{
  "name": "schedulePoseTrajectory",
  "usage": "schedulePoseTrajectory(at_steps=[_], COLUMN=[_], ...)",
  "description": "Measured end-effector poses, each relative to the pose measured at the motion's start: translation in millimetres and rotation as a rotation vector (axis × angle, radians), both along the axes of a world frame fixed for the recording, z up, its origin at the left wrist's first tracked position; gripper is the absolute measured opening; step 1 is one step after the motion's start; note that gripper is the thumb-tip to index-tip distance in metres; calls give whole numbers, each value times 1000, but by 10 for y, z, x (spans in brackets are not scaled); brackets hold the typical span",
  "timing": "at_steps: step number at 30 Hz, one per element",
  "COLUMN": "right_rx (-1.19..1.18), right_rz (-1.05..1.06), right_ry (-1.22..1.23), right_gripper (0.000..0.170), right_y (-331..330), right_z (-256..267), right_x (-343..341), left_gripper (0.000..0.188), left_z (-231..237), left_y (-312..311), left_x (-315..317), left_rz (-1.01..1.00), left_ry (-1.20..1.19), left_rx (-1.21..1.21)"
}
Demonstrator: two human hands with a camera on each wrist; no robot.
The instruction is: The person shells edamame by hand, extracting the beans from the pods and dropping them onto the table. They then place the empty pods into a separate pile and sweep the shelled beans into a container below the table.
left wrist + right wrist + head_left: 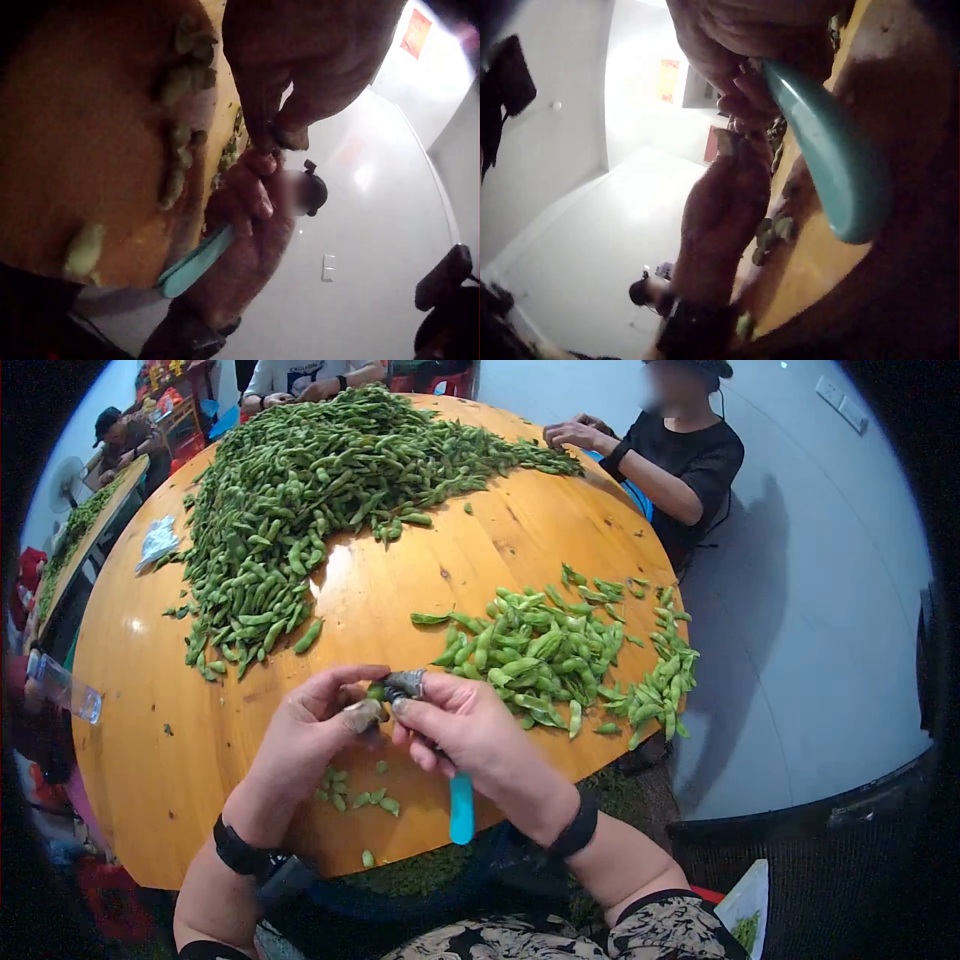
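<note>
Over the counter (400, 600), my left fingers (343, 677) pinched a pod (376, 691), right fingers (424, 752) clamped a turquoise handle (461, 810) — few beans (390, 805) shelled, heaped pods (330, 470) left.

A wall switch (842, 405) shows, and apparently a fan (66, 482).

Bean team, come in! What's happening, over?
Left hand pinching green bit. Right hand gripping turquoise handle. Small green pieces loose on table; nothing seen blocking either hand.
</note>
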State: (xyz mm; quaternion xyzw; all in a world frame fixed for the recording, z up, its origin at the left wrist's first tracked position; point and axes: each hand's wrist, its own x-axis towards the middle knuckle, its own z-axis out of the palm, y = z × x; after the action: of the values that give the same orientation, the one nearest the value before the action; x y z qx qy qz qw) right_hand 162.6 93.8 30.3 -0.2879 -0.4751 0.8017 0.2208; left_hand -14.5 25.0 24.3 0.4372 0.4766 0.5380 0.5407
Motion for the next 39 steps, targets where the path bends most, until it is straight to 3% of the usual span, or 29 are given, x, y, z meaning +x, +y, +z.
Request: schedulePoseTrajectory(at_steps=[2,4,6,8,13,18,20,21,23,24,26,27,29,32,36,38,39], right_rx=[91,32,-211,-286,-464,-436,-362,-275,-186,-158,-131,-125,-117,-123,-55,-9,46], right_rz=[-38,-46,20,51,94,108,88,55,17,-25,-72,-84,-96,-109,-141,-155,-177], right_ry=[21,84,160,192,275,251,208,156,105,100,94,97,98,85,50,34,21], right_gripper=[13,12,11,12,12,14,14,14,14,14,14,15,15,15,17,17,17], right_y=[-72,-64,-44,-43,-31,14,-19,-57,-95,-115,-150,-160,-174,-212,-207,-179,-161], right_z=[6,-4,-36,-110,-128,-114,-48,17,40,30,-5,-38,-60,-58,-36,-4,38], right_x=[-21,-26,-13,13,-3,-25,-28,-32,-39,-43,-62,-79,-125,-176,-212,-189,-166], left_gripper=[41,41,42,41,39,30,21,21,19,19,22,22,20,17,17,18,18], left_z=[-33,-83,-97,-77,-162,-76,-2,-14,-55,-75,-119,-134,-154,-54,-66,-78,-76], left_y=[-1,8,-28,-40,-33,-17,-14,-18,-16,-10,-6,-4,-3,-67,-58,-33,-32], left_x=[-20,-69,-119,-149,-222,-101,4,15,38,37,30,43,62,51,33,43,47], left_rz=[64,14,-17,-125,-202,-201,16,14,212,210,253,249,322,314,328,284,284], left_ry=[-122,-205,-282,-435,-524,-603,-183,-182,241,240,736,734,957,1070,1048,698,695], left_rx=[-178,-165,-161,-221,-249,-184,-134,-135,68,68,348,349,481,406,409,407,411])
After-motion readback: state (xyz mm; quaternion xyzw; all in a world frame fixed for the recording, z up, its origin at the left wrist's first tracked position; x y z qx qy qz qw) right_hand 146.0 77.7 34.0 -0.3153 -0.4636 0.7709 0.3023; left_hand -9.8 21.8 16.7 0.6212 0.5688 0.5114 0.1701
